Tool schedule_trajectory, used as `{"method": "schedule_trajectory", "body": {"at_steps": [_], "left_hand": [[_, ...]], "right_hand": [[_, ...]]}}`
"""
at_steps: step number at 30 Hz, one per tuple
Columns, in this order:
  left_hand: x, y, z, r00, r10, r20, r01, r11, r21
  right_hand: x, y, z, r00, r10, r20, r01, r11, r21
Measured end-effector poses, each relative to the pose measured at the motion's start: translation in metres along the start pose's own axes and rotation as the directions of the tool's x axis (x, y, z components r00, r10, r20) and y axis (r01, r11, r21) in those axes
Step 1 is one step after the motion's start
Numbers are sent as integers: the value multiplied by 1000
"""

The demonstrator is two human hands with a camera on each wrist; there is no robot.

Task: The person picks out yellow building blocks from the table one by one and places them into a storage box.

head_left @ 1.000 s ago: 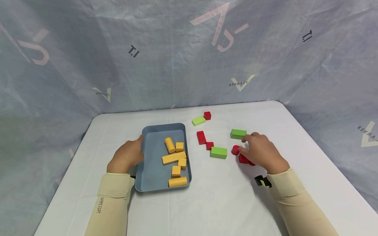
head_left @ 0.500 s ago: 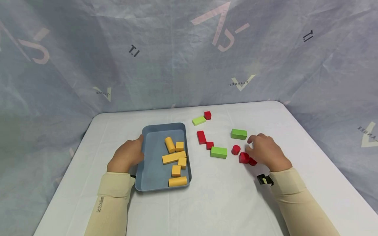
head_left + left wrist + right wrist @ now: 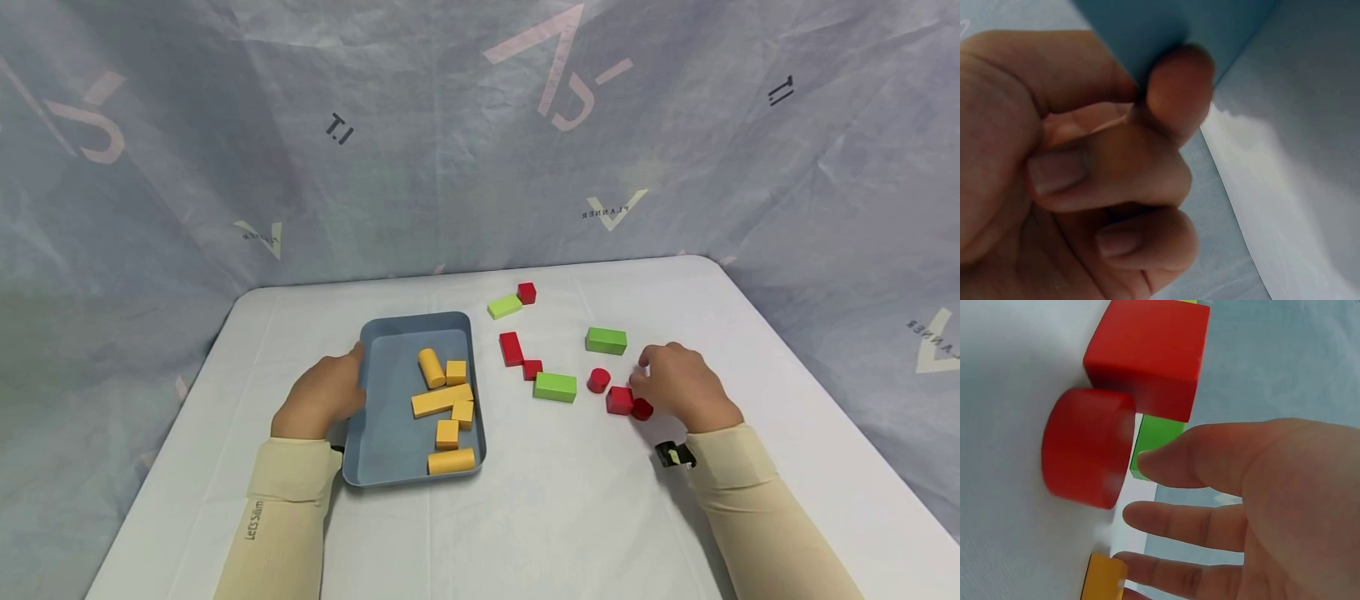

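My left hand [image 3: 321, 393] pinches the left wall of a grey-blue tray [image 3: 386, 367]; in the left wrist view its thumb and a finger grip the tray edge [image 3: 1141, 31]. Orange blocks and cylinders [image 3: 442, 401] lie in the tray's right half. My right hand [image 3: 682, 387] hovers low over the table with fingers extended, holding nothing. Just left of it lie a red cylinder [image 3: 642, 409] and a red cube [image 3: 619, 401], close together. In the right wrist view an orange block [image 3: 1104, 578] appears by the fingertips; the head view hides it.
Another red cylinder [image 3: 598, 381] and two green blocks, one behind [image 3: 606, 340] and one nearer the tray [image 3: 556, 387], lie mid-table. Farther left are red blocks [image 3: 512, 349] and a light green block [image 3: 505, 307]. A grey cloth backdrop [image 3: 480, 167] hangs behind the table.
My right hand has drawn back to the right, uncovering the red cube and the red cylinder beside it. The left hand and the tray stay in place.
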State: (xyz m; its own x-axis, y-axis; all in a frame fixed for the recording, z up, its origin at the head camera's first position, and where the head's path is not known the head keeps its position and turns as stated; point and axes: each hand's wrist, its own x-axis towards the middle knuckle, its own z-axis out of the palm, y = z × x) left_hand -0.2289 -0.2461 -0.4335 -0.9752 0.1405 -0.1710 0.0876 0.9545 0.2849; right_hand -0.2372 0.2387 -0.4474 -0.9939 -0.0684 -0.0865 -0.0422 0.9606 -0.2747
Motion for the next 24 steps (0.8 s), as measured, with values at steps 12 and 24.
{"method": "schedule_trajectory", "body": {"at_steps": [12, 24], "left_hand": [[-1, 0, -1, 1000, -2, 8, 2, 1000, 5], [0, 0, -1, 1000, -2, 7, 2, 1000, 8]], "right_hand": [[3, 10, 4, 999, 48, 1, -48, 999, -20], [4, 9, 1, 999, 33, 7, -33, 999, -30]]}}
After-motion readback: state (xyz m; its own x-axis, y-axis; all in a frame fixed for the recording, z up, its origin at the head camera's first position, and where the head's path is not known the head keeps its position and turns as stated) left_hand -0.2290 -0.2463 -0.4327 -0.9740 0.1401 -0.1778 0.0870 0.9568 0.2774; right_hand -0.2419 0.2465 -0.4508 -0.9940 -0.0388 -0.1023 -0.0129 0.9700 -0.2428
